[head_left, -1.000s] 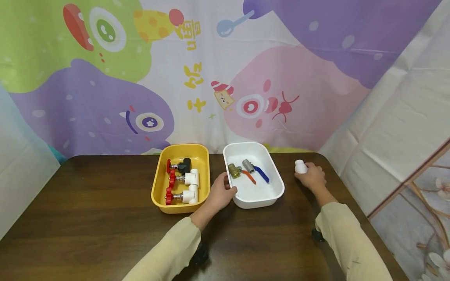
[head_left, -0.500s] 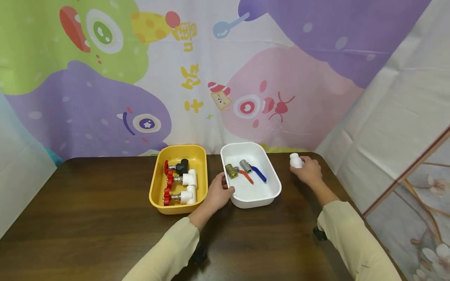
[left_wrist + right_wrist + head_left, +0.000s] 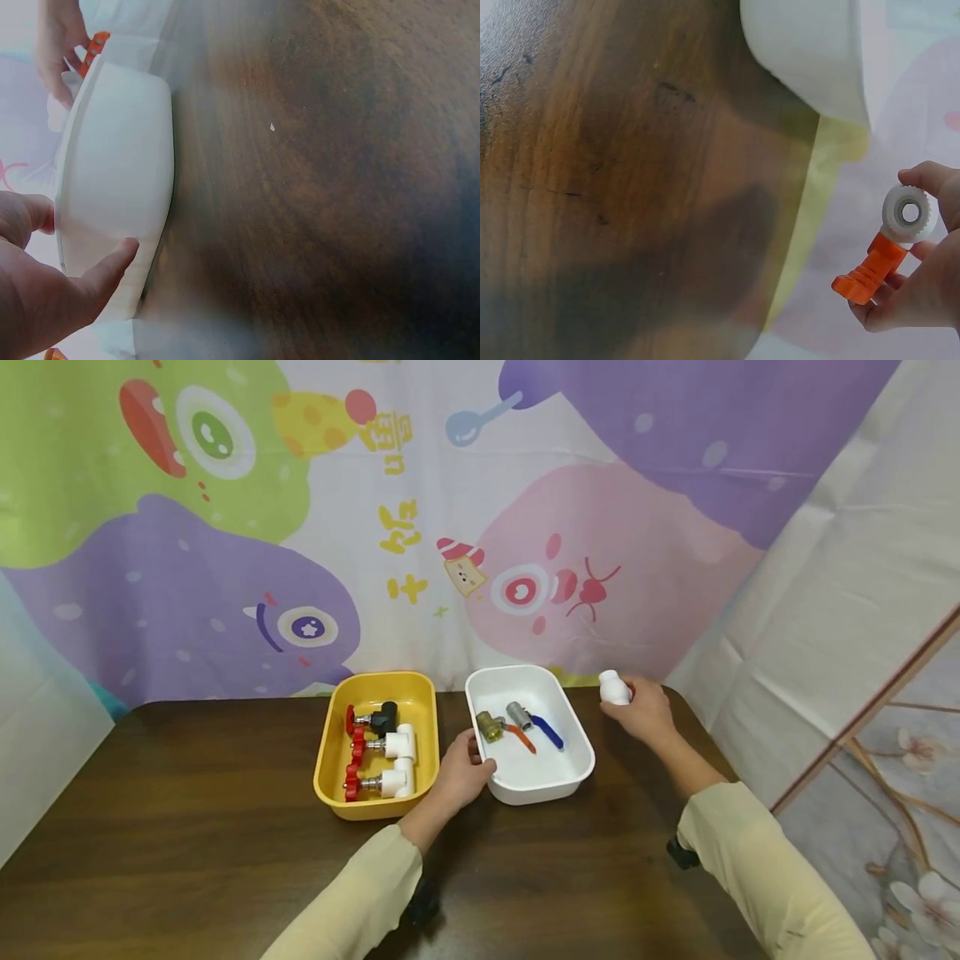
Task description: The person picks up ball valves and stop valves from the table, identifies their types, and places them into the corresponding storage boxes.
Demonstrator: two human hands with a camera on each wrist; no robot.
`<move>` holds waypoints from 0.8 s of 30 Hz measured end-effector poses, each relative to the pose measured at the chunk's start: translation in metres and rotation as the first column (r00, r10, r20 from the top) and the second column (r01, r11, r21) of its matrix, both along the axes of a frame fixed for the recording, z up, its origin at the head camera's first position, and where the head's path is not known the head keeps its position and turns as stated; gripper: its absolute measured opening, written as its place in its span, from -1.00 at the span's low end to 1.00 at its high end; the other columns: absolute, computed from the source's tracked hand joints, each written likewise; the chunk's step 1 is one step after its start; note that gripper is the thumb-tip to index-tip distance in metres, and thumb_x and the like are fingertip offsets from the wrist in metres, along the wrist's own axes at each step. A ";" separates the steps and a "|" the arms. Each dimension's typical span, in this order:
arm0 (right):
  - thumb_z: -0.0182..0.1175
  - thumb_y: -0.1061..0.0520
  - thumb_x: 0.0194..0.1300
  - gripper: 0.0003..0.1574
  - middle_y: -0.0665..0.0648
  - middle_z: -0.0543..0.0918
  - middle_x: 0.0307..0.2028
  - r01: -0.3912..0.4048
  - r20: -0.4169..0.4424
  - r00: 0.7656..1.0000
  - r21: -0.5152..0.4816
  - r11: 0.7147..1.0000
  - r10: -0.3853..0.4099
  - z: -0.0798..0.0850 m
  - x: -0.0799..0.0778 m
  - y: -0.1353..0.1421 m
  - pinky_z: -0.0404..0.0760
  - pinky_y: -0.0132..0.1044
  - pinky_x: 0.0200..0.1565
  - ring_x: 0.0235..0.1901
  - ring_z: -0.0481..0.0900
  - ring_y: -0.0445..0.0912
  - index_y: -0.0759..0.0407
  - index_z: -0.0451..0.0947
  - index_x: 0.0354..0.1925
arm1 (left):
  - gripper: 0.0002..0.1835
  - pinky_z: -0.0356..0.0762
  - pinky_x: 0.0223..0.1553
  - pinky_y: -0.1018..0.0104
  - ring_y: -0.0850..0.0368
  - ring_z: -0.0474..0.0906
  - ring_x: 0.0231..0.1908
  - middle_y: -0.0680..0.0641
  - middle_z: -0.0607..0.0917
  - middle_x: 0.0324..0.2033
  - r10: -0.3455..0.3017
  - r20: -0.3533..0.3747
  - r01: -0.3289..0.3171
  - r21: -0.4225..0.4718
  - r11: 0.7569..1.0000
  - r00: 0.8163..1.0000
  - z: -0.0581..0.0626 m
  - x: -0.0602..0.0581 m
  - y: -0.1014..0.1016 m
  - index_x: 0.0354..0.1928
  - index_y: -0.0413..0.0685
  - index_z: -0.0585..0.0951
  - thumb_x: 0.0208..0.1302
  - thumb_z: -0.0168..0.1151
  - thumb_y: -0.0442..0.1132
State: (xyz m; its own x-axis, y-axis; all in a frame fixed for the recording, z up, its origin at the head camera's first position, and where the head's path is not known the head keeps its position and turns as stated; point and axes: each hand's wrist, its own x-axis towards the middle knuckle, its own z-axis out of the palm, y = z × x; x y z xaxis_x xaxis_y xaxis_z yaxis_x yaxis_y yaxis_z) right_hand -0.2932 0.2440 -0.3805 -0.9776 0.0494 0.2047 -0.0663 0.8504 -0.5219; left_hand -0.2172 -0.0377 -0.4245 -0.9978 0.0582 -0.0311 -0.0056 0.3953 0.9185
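My right hand [image 3: 645, 710] holds a white plastic valve [image 3: 615, 687] beyond the white bin's right side. In the right wrist view, this valve shows a ribbed round end with a hole, and its orange handle [image 3: 870, 274] points down between the fingers. The left hand [image 3: 463, 770] grips the near left corner of the white bin [image 3: 543, 768], thumb on the outer wall and fingers at the rim. Inside that bin lie a brass valve [image 3: 490, 727] with an orange lever and a silver valve [image 3: 518, 716] with a blue lever.
Left of the white bin stands a yellow bin [image 3: 330, 781]. It holds two white valves [image 3: 400, 743] and a black valve [image 3: 385, 718], all with red handwheels. A cartoon-printed curtain [image 3: 420, 635] hangs behind the brown table [image 3: 225, 860].
My right hand has raised the white valve and carried it a little left, nearer the white bin. The left hand stays at the bin's corner; the head view has shifted slightly.
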 end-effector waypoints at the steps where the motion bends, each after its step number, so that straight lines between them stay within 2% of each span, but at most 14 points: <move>1: 0.30 0.00 0.03 -0.35 0.38 0.59 -0.14 -0.005 0.000 1.000 -0.004 1.000 0.005 0.002 0.001 -0.002 0.41 0.01 -0.15 -0.10 0.45 0.23 0.32 0.48 0.05 | -0.37 0.61 -0.11 0.21 -0.08 0.52 -0.05 -0.31 0.50 0.03 -0.001 -0.001 0.001 0.004 1.000 1.000 0.000 0.000 0.000 0.28 -0.40 0.23 0.17 0.14 -0.35; 12: 0.29 0.00 0.06 -0.26 0.41 0.54 -0.01 -0.050 0.032 0.998 -0.048 0.998 0.052 0.023 0.012 -0.022 0.42 0.03 -0.04 -0.02 0.43 0.23 0.38 0.41 0.14 | -0.37 0.60 -0.09 0.20 -0.10 0.52 -0.03 -0.33 0.50 0.03 0.000 0.006 0.000 0.004 1.000 1.000 0.000 0.002 -0.001 0.28 -0.40 0.23 0.17 0.14 -0.36; 24: 0.27 -0.01 0.09 -0.21 0.39 0.50 0.05 -0.077 0.077 0.994 -0.055 0.995 0.081 0.029 0.019 -0.040 0.45 0.01 0.01 0.01 0.43 0.18 0.36 0.34 0.20 | -0.36 0.60 -0.08 0.19 -0.09 0.51 -0.02 -0.33 0.48 0.05 -0.004 0.011 0.004 0.000 1.000 1.000 0.001 0.001 0.001 0.29 -0.39 0.21 0.19 0.14 -0.35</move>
State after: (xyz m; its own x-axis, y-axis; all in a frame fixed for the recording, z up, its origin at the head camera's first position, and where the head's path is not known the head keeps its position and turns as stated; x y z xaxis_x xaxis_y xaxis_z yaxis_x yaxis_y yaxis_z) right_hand -0.2742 0.2038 -0.3519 -0.9918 -0.0201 0.1260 -0.0891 0.8155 -0.5718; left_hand -0.2166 -0.0365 -0.4231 -0.9972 0.0623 -0.0425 -0.0144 0.3955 0.9184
